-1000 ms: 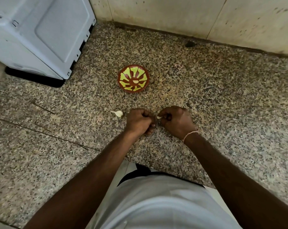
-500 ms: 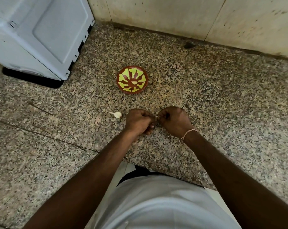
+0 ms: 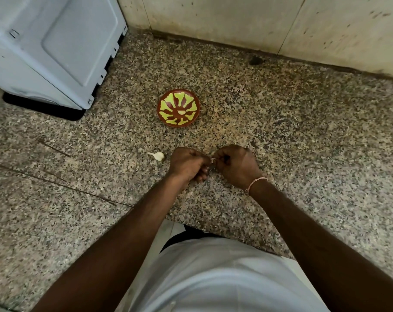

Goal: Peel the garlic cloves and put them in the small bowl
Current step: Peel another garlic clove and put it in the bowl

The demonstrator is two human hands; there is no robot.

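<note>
Two hands meet over a speckled granite bench point(image 3: 303, 154), fingers curled in toward each other and pinching a garlic clove point(image 3: 212, 160), of which only a pale sliver shows in the gap between them. The left hand point(image 3: 186, 164) and the right hand point(image 3: 237, 164) sit knuckle to knuckle near the middle of the bench, the right wrist ringed by a thin pale bracelet point(image 3: 255, 182). A second garlic clove point(image 3: 157, 156), its papery tip pointing left, lies on the stone just left of the left hand, not touching it. Farther back, well apart from the hands, stands the small bowl point(image 3: 178, 107), red-brown with a yellow-green petal pattern; one small pale piece, seemingly a peeled clove point(image 3: 181, 112), rests at its centre. A pale grey appliance point(image 3: 55, 46) fills the far left corner, set against a stained tiled wall point(image 3: 258, 21) running along the far edge. The person's white shirt point(image 3: 213, 278) fills the near foreground.
</note>
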